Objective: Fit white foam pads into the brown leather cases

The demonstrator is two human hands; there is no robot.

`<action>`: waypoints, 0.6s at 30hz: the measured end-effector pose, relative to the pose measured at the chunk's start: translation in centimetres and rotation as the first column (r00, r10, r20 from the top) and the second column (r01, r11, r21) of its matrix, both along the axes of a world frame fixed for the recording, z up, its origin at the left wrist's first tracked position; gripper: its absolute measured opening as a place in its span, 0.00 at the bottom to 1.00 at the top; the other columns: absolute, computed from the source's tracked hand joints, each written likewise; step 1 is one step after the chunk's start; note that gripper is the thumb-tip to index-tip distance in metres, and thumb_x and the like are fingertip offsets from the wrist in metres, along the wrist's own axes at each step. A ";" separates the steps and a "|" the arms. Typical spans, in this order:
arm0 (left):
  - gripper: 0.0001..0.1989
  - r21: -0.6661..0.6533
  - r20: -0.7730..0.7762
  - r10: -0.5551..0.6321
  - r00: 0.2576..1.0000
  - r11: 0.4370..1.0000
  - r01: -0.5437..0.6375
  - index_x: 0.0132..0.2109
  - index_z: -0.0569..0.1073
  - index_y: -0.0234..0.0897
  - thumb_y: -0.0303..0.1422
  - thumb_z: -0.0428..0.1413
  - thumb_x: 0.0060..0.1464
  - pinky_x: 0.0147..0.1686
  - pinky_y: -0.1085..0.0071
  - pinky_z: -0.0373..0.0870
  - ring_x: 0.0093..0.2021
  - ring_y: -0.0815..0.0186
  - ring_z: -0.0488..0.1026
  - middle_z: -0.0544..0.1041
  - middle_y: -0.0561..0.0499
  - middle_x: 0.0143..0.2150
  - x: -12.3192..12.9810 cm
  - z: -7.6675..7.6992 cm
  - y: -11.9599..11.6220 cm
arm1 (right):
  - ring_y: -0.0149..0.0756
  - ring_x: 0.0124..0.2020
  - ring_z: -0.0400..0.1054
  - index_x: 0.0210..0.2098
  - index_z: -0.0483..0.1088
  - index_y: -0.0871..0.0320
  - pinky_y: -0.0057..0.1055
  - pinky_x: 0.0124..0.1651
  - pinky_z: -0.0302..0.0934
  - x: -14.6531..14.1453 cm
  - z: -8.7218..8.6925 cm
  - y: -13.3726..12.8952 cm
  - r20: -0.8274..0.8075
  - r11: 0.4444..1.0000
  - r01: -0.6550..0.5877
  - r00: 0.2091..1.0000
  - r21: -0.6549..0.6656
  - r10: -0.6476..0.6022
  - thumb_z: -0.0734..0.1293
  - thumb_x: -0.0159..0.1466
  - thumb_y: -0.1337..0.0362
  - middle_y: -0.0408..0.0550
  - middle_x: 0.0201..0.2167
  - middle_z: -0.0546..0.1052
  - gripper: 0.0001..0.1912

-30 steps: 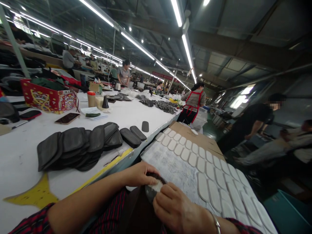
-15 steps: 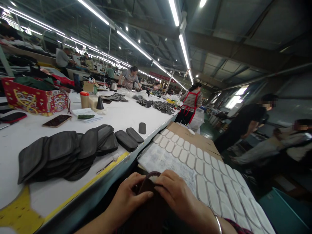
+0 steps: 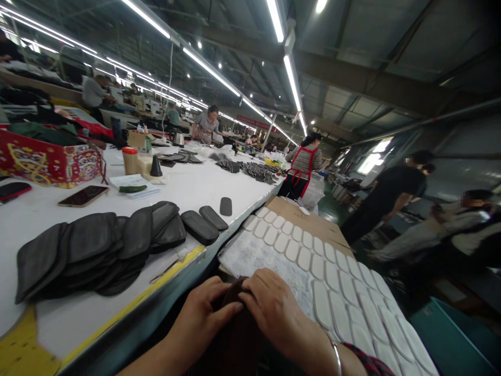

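My left hand [image 3: 201, 313] grips the left edge of a dark brown leather-like piece [image 3: 237, 331], its thumb lying across the front. From the other side my right hand [image 3: 274, 308] pinches the top edge, fingertips close to the left thumb. The lower part of the piece fades into shadow, and its exact kind cannot be made out. Just beyond my right hand lies a board [image 3: 254, 256] with rows of white rounded pads [image 3: 322, 303]. On the white table [image 3: 195, 188] to the left is an overlapping pile of dark rounded pads [image 3: 92, 237].
Three loose dark pads [image 3: 199, 227] lie beside the pile. Further back are a phone [image 3: 83, 196], a red patterned box [image 3: 50, 159], a lidded cup [image 3: 130, 161] and a black cone [image 3: 155, 167]. A teal bin [image 3: 454, 334] stands low right. Several people work around.
The white toothed edge that showed at the top of the brown piece is now covered, with the brown material over it. My right fingers have shifted slightly left. The view has moved a little.
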State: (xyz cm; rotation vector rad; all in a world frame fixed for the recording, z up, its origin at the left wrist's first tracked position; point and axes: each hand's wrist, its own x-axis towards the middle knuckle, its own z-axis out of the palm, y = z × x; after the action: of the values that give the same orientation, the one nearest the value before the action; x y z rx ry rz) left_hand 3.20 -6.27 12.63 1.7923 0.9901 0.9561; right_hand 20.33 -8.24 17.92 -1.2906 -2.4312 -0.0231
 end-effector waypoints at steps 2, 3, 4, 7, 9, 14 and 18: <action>0.10 0.002 0.030 -0.006 1.000 1.000 0.005 0.35 0.77 0.41 0.40 0.54 0.53 0.33 0.73 0.63 0.33 0.66 0.68 0.70 0.52 0.30 -0.1 0.2 -0.1 | 0.35 0.33 0.60 0.32 0.64 0.58 0.34 0.38 0.56 -0.2 0.1 0.0 0.002 1.000 -0.020 1.000 0.004 0.020 0.60 0.64 0.70 0.45 0.30 0.67 0.04; 0.10 0.004 0.048 -0.008 0.999 1.000 0.008 0.35 0.77 0.42 0.40 0.53 0.54 0.33 0.73 0.63 0.33 0.66 0.68 0.70 0.52 0.30 -0.2 0.3 -0.2 | 0.35 0.33 0.60 0.31 0.64 0.58 0.33 0.38 0.56 -0.2 0.1 0.0 -0.003 1.000 -0.028 1.000 0.002 0.028 0.60 0.64 0.70 0.45 0.29 0.67 0.05; 0.10 0.005 0.066 -0.011 0.998 1.000 0.011 0.35 0.77 0.42 0.39 0.52 0.55 0.33 0.74 0.63 0.33 0.66 0.68 0.70 0.52 0.30 -0.2 0.3 -0.2 | 0.35 0.33 0.60 0.31 0.64 0.58 0.33 0.37 0.57 -0.3 0.2 0.1 -0.018 1.000 -0.025 1.000 -0.002 0.025 0.60 0.64 0.69 0.45 0.29 0.67 0.05; 0.12 -0.013 0.101 -0.018 0.995 1.000 0.020 0.33 0.76 0.40 0.39 0.51 0.56 0.33 0.74 0.63 0.33 0.66 0.68 0.70 0.52 0.30 -0.2 0.3 -0.2 | 0.35 0.35 0.61 0.36 0.65 0.58 0.32 0.37 0.58 -0.1 0.1 0.3 -0.161 0.995 0.101 0.982 0.010 -0.098 0.66 0.60 0.66 0.45 0.32 0.68 0.06; 0.13 -0.051 0.117 -0.030 0.993 0.998 0.036 0.32 0.76 0.39 0.40 0.50 0.56 0.32 0.74 0.62 0.33 0.66 0.68 0.69 0.51 0.30 -0.2 0.1 -0.2 | 0.35 0.36 0.62 0.41 0.65 0.58 0.32 0.38 0.59 0.3 0.0 0.6 -0.290 0.982 0.186 0.938 -0.038 -0.189 0.71 0.54 0.64 0.46 0.36 0.68 0.17; 0.15 -0.091 0.130 -0.070 0.989 0.992 0.082 0.31 0.75 0.39 0.41 0.49 0.57 0.30 0.75 0.61 0.32 0.67 0.67 0.67 0.52 0.29 -0.7 -0.3 -0.1 | 0.31 0.32 0.64 0.35 0.72 0.57 0.27 0.36 0.59 1.2 -0.7 0.7 -0.515 0.941 0.011 0.834 -0.338 -0.196 0.70 0.55 0.65 0.42 0.31 0.70 0.08; 0.14 0.009 0.008 -0.132 0.991 0.991 0.132 0.33 0.72 0.38 0.41 0.48 0.57 0.32 0.74 0.62 0.33 0.67 0.67 0.67 0.52 0.31 -1.0 0.1 0.7 | 0.30 0.31 0.65 0.30 0.73 0.58 0.26 0.35 0.58 0.9 -1.2 0.7 -0.612 0.921 0.016 0.743 -0.389 -0.271 0.69 0.55 0.66 0.41 0.28 0.71 0.03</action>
State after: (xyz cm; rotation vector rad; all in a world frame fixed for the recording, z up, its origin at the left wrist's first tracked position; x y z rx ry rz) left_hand 2.25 -5.59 12.74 1.8353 0.8521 0.8858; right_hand 21.19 -7.58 16.74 -1.3363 -1.7520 0.7509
